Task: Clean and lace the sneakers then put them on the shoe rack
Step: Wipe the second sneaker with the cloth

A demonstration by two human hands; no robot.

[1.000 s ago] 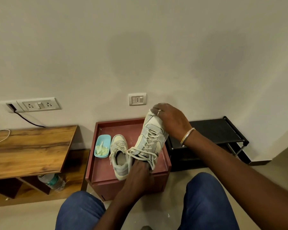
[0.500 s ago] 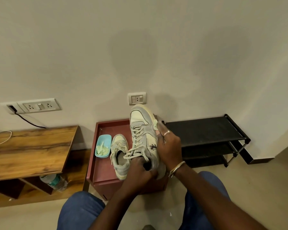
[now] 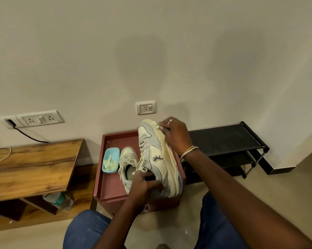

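Up slides the right hand to the toe, pinching a pale wipe against it. The left hand grips the sneaker at its heel, tilted above the counter. Still cleaning, I'd judge; the shoe rack beside the counter waits.

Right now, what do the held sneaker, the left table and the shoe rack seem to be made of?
Sneaker: matte grey and cream panels, probably suede and leather or synthetic; yellowed rubber-like sole. Table: wood or wood-look laminate, visible grain, slight sheen. Shoe rack: black thin tubes, likely metal; matte shelves, perhaps fabric.
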